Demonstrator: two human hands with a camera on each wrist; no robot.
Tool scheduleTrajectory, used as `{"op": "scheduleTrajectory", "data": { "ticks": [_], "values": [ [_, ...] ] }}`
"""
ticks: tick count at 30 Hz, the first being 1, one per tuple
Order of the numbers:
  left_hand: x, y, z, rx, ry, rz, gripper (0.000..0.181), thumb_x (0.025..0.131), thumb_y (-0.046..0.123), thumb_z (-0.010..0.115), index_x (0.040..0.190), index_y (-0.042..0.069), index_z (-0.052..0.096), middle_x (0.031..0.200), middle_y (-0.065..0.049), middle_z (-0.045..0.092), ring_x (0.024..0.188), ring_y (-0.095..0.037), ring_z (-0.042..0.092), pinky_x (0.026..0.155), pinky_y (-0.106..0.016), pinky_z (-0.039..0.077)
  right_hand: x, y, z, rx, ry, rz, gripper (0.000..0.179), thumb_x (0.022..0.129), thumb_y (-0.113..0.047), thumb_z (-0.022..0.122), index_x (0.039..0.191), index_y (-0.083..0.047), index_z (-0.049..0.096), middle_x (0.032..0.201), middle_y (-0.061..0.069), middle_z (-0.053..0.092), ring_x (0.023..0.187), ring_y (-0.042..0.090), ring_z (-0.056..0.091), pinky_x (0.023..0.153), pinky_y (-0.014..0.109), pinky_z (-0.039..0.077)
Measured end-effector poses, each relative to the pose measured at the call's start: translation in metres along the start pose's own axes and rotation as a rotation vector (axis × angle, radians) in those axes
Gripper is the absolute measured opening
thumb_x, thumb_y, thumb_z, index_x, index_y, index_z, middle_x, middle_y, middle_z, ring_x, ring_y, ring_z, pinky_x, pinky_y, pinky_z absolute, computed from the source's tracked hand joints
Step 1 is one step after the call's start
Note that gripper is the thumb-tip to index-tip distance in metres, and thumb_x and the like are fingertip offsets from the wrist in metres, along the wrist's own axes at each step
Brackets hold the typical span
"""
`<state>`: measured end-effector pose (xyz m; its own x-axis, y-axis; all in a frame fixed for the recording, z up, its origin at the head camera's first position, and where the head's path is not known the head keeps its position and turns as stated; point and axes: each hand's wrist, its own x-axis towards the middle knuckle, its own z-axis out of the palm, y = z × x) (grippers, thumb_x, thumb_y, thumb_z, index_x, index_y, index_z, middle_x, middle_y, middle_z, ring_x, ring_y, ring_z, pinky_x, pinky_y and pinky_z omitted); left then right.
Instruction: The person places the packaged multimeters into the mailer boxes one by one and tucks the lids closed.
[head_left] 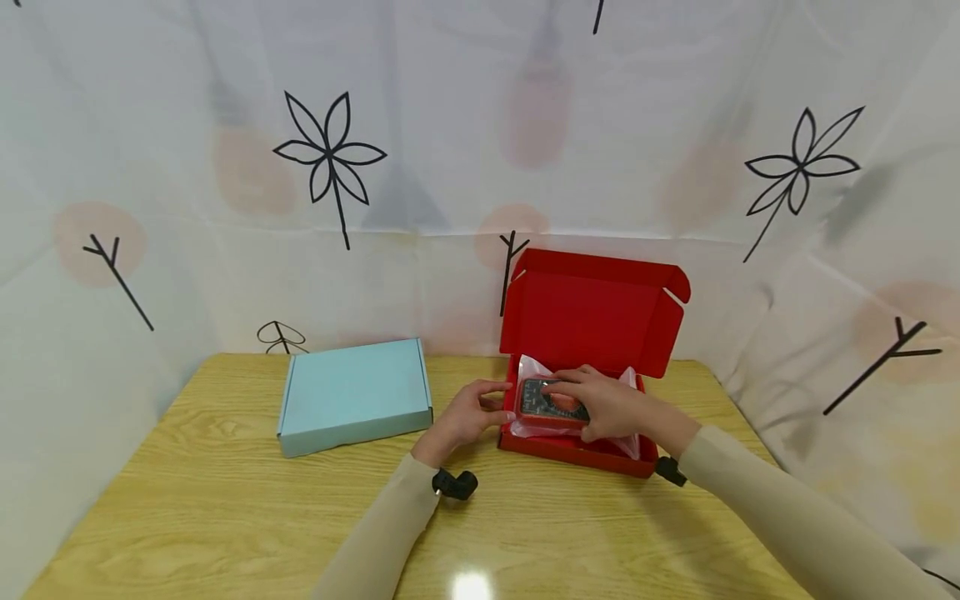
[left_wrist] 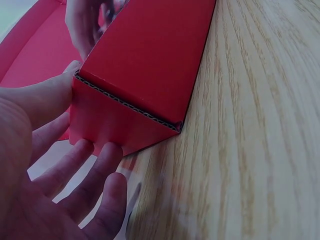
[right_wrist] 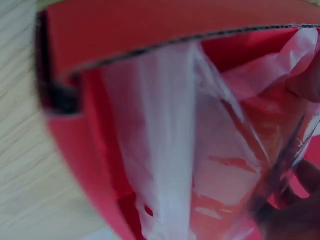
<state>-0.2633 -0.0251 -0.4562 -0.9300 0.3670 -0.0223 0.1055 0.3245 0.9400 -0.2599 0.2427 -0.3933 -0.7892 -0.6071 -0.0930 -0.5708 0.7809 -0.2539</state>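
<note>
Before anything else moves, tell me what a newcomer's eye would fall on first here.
Likely the bright red box right of centre in the head view, its lid raised in front of the pale, flower-patterned backdrop. Next, the dark-faced meter at that box, gripped by the right hand. Then the closed light blue box, apart on the left of the wooden table.

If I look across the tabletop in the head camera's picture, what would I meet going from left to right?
Light blue box, the person's left grip, dark-faced meter, the person's right grip.
</note>
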Motion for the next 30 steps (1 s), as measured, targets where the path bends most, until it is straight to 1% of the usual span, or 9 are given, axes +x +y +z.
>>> {"op": "scheduleTrajectory", "data": {
  "ticks": [1,3,7,12,16,20,24,28,30],
  "values": [
    [0.000,0.000,0.000,-0.003,-0.003,0.002,0.048,0.089,0.018,0.077,0.135,0.015,0.063,0.136,-0.009,0.054,0.111,-0.028,0.061,0.088,-0.039,0.055,0.002,0.000,0.001,0.013,-0.023,0.004,0.090,0.063,-0.021,0.092,0.144,-0.029,0.053,0.151,0.005,0.040,0.128,0.027,0.039,0.089,0.047,0.054],
    [0.000,0.000,0.000,-0.007,-0.012,0.010,0.047,0.089,0.018,0.077,0.134,0.014,0.063,0.136,-0.010,0.053,0.111,-0.028,0.061,0.089,-0.040,0.055,0.006,0.000,0.002,0.040,-0.062,-0.002,0.089,0.065,-0.019,0.091,0.145,-0.028,0.052,0.152,0.006,0.040,0.129,0.028,0.039,0.091,0.050,0.052],
    [0.001,-0.001,-0.001,-0.005,-0.028,0.025,0.046,0.089,0.019,0.076,0.134,0.015,0.064,0.138,-0.010,0.052,0.110,-0.028,0.061,0.089,-0.040,0.054,0.012,0.001,0.004,0.064,-0.124,0.001,0.087,0.067,-0.018,0.091,0.144,-0.028,0.053,0.153,0.007,0.039,0.130,0.030,0.040,0.091,0.051,0.052],
    [0.000,-0.002,-0.002,0.017,-0.032,0.038,0.048,0.090,0.020,0.076,0.135,0.014,0.063,0.139,-0.010,0.052,0.110,-0.028,0.061,0.088,-0.039,0.055,0.019,0.001,-0.001,0.094,-0.196,0.038,0.084,0.068,-0.015,0.091,0.142,-0.029,0.054,0.155,0.009,0.036,0.129,0.031,0.040,0.093,0.051,0.051],
    [0.000,-0.001,-0.002,0.038,-0.034,0.046,0.050,0.090,0.021,0.076,0.136,0.013,0.062,0.139,-0.009,0.052,0.109,-0.027,0.060,0.088,-0.038,0.055,0.024,0.001,-0.006,0.138,-0.237,0.061,0.084,0.067,-0.009,0.090,0.141,-0.029,0.055,0.153,0.010,0.039,0.127,0.032,0.041,0.093,0.053,0.051],
    [0.000,0.000,-0.002,0.049,-0.035,0.036,0.051,0.090,0.021,0.076,0.137,0.014,0.061,0.137,-0.007,0.052,0.109,-0.026,0.060,0.088,-0.037,0.054,0.027,0.003,-0.006,0.170,-0.254,0.073,0.084,0.067,-0.006,0.090,0.140,-0.032,0.055,0.145,0.006,0.046,0.124,0.030,0.042,0.092,0.052,0.052],
    [0.000,0.002,-0.002,0.065,-0.020,0.031,0.050,0.089,0.021,0.076,0.137,0.013,0.061,0.135,-0.007,0.053,0.110,-0.026,0.060,0.089,-0.037,0.054,0.028,0.005,-0.004,0.188,-0.237,0.080,0.085,0.067,-0.003,0.089,0.138,-0.034,0.054,0.138,0.004,0.050,0.120,0.027,0.044,0.094,0.056,0.048],
    [0.000,0.002,-0.002,0.077,-0.015,0.030,0.051,0.089,0.022,0.077,0.136,0.012,0.062,0.133,-0.008,0.053,0.109,-0.027,0.060,0.091,-0.039,0.054,0.028,0.006,-0.003,0.204,-0.226,0.088,0.086,0.066,-0.001,0.088,0.138,-0.034,0.054,0.139,0.004,0.050,0.121,0.027,0.044,0.096,0.060,0.045],
    [0.000,0.002,-0.001,0.079,-0.015,0.032,0.050,0.089,0.022,0.077,0.136,0.013,0.062,0.133,-0.008,0.053,0.109,-0.028,0.060,0.091,-0.039,0.053,0.027,0.006,-0.003,0.209,-0.229,0.097,0.085,0.066,-0.001,0.088,0.137,-0.034,0.055,0.140,0.004,0.049,0.121,0.027,0.043,0.096,0.058,0.046]
  ]
}}
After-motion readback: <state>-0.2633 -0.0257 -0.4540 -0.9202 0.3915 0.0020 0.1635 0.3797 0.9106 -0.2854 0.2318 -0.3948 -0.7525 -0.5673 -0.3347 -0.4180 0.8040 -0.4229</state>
